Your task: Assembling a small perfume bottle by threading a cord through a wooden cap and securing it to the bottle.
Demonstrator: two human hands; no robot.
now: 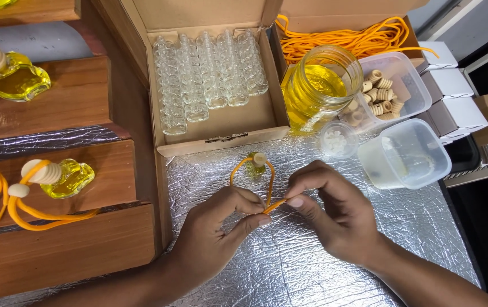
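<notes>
A small glass bottle [257, 163] of yellow liquid with a wooden cap stands on the silver foil mat [312, 267]. An orange cord [270, 183] loops from its cap toward me. My left hand [221, 227] and my right hand [329, 204] pinch the two loose ends of that cord together, fingertips meeting just in front of the bottle.
A cardboard box [221, 128] holds rows of empty glass bottles. A jar of yellow liquid [319, 85], a tub of wooden caps [391, 85], a lidded tub [406, 153], a small cup [337, 139] and loose orange cords [346, 37] lie behind. Finished bottles [67, 176] rest on wooden steps at left.
</notes>
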